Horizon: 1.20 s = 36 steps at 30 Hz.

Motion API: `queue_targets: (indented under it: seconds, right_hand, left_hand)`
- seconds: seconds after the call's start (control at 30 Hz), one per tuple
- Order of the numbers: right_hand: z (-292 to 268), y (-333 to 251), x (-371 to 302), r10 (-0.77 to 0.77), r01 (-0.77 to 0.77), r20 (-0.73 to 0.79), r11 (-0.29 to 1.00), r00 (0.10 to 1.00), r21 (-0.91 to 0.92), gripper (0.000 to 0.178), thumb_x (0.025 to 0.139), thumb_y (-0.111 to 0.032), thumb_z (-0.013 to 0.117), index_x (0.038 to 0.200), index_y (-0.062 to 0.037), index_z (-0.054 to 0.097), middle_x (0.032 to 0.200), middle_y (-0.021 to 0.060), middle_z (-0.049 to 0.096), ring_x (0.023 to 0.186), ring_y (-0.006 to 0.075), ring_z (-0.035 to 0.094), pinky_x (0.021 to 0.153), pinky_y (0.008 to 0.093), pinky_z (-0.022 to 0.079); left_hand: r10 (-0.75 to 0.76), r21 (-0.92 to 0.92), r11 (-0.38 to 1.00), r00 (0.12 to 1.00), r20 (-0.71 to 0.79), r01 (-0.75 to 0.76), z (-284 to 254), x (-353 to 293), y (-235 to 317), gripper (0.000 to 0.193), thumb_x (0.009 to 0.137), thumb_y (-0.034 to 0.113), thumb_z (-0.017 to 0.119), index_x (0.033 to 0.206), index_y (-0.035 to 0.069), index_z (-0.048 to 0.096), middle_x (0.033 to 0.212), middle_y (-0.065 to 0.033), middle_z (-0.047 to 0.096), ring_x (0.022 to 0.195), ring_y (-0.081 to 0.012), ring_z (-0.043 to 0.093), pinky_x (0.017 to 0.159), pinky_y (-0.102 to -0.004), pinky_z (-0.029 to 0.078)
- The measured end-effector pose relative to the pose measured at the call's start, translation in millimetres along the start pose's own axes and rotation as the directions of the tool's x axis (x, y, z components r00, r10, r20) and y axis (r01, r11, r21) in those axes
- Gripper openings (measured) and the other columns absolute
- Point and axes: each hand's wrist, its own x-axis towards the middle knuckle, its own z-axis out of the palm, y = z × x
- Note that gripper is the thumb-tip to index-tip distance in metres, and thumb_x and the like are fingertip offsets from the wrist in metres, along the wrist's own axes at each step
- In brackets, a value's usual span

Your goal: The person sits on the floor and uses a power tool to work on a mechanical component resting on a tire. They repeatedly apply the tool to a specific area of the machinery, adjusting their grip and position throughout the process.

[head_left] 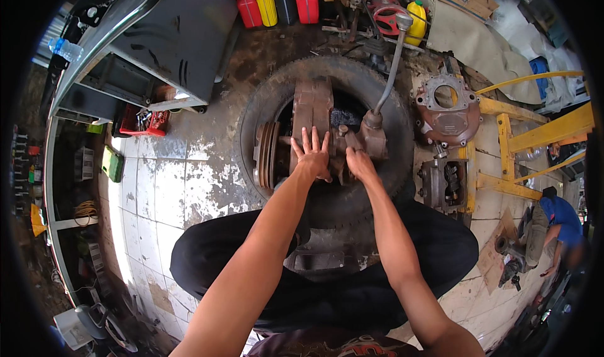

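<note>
A brown, grimy gearbox-like metal casing (312,108) rests on a tyre (267,99) lying flat between my knees. My left hand (310,159) lies on the casing with its fingers spread, holding nothing. Just right of it, my right hand (360,164) is closed near a short metal piece sticking up from the casing; what its fingers hold is hidden. A ribbed round drum (267,156) sits at the casing's left end. From the right end rises a long bent shift lever (394,67) with a knob on top.
To the right stand a bell-shaped housing (448,115) and a yellow metal frame (503,143). A grey metal cabinet (182,42) and a red tool tray (146,123) are on the left. Jugs (307,1) line the back. Another person (562,222) works at the far right.
</note>
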Motion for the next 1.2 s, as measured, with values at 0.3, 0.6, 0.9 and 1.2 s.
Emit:
queue_targets:
  seconds: [0.3, 0.6, 0.9, 1.2]
  right_hand:
    - [-7, -18, 1, -0.054, 0.058, 0.042, 0.992, 0.998, -0.112, 0.018, 0.091, -0.011, 0.047, 0.093, 0.0039, 0.056, 0.086, 0.0312, 0.067, 0.082, 0.0433, 0.07, 0.071, 0.0502, 0.056]
    - [-3, -16, 5, 0.425, -0.479, 0.249, 0.609, 0.87, 0.633, 0.044, 0.096, -0.031, 0.042, 0.1, 0.0111, 0.056, 0.092, 0.034, 0.064, 0.08, 0.0432, 0.07, 0.072, 0.0519, 0.057]
    - [6, 19, 6, 0.386, -0.479, 0.285, 0.663, 0.877, 0.576, 0.055, 0.1, -0.038, 0.027, 0.116, 0.0084, 0.054, 0.12, 0.0404, 0.055, 0.114, 0.0543, 0.052, 0.1, 0.0522, 0.043]
    - [13, 9, 5, 0.419, -0.541, 0.35, 0.556, 0.838, 0.63, 0.06, 0.097, -0.042, 0.028, 0.101, 0.0097, 0.059, 0.112, 0.0386, 0.059, 0.111, 0.0522, 0.055, 0.098, 0.0528, 0.041]
  left_hand:
    - [-0.023, -0.015, 1.0, 0.999, 0.024, 0.024, 11, -4, -10, 0.147, 0.059, 0.059, 0.087, 0.158, 0.015, -0.012, 0.162, -0.0242, -0.016, 0.144, -0.0522, -0.021, 0.106, -0.0787, -0.004]
    - [0.003, -0.022, 1.0, 1.0, 0.012, -0.003, 9, -4, -3, 0.147, 0.058, 0.059, 0.087, 0.158, 0.014, -0.012, 0.162, -0.0248, -0.015, 0.144, -0.0529, -0.021, 0.106, -0.0787, -0.004]
    - [0.04, -0.011, 0.999, 0.998, -0.043, -0.041, 2, 1, 4, 0.146, 0.059, 0.059, 0.087, 0.158, 0.014, -0.01, 0.162, -0.0241, -0.015, 0.144, -0.0528, -0.02, 0.105, -0.0792, -0.003]
    - [0.008, -0.01, 1.0, 0.999, -0.042, -0.008, 2, -4, -1, 0.142, 0.061, 0.057, 0.086, 0.159, 0.016, -0.007, 0.164, -0.0213, -0.011, 0.146, -0.0504, -0.016, 0.106, -0.0785, -0.002]
